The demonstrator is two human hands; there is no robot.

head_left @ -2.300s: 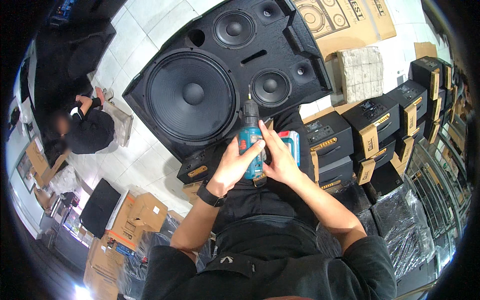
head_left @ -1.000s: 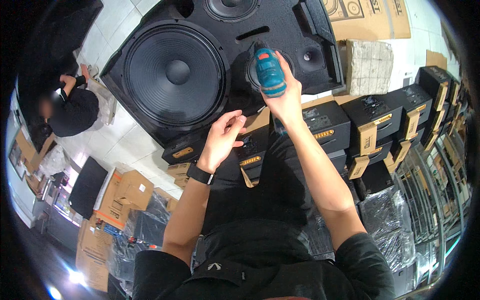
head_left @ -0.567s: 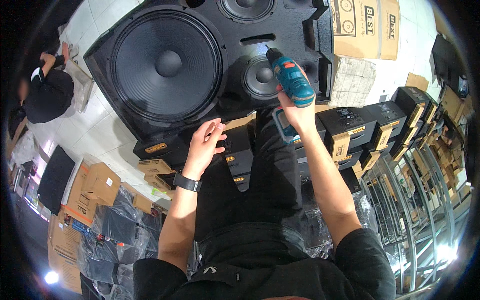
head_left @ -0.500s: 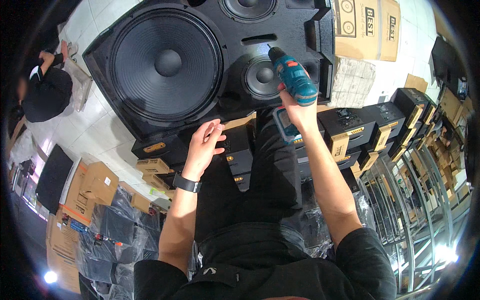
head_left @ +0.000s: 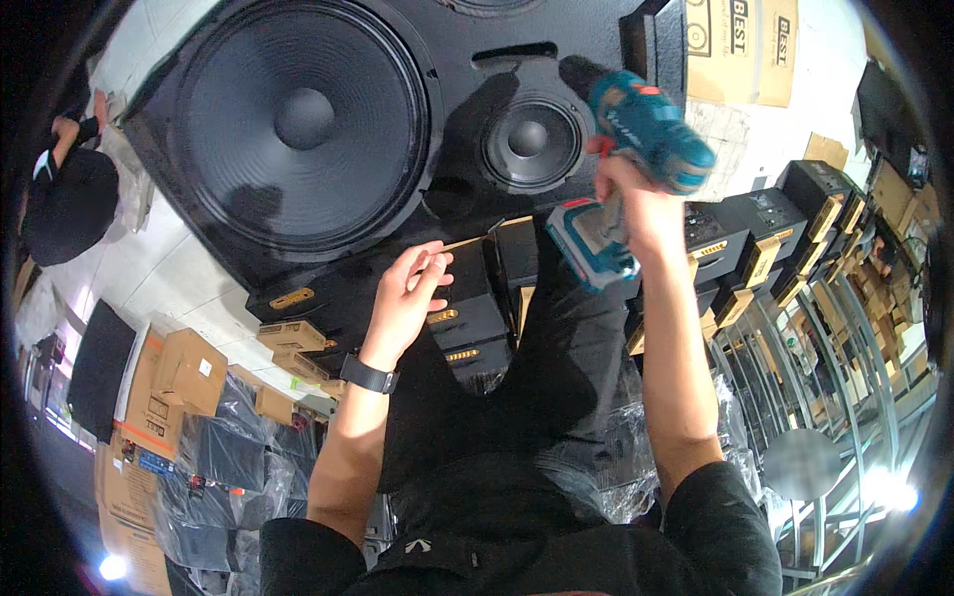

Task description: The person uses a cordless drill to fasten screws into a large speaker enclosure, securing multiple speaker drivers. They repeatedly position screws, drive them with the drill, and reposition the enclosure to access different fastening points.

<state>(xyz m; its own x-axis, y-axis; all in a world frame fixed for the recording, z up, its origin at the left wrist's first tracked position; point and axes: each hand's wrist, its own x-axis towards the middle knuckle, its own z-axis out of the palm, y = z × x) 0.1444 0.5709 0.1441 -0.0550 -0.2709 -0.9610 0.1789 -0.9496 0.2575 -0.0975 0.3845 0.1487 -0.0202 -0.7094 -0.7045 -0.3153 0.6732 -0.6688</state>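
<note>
In my right hand (head_left: 636, 189) is a teal cordless drill (head_left: 651, 129), gripped by its handle; its nose points to the upper left and the battery hangs above my thigh. The drill and hand are somewhat blurred. Beneath the drill's nose lies a big black speaker cabinet (head_left: 467, 124), front face up, with a large woofer cone (head_left: 303, 119) at left and a smaller cone (head_left: 530, 142) at right. My left hand (head_left: 405, 298), wearing a black wristband, hovers off the cabinet's near edge. Its fingers are curled toward the thumb; anything inside them is hidden.
Black boxes with yellow labels (head_left: 760, 223) line the right side. Beyond them stands a metal rack (head_left: 825, 368). Cartons (head_left: 189, 372) and plastic-wrapped black units (head_left: 224, 457) sit at left. Another person (head_left: 70, 204) crouches far left. A printed carton (head_left: 740, 50) lies at far right.
My right hand has carried the drill right and up off the small cone. My view has shifted, so the cabinet sits higher in it. My left hand keeps much the same pose.
</note>
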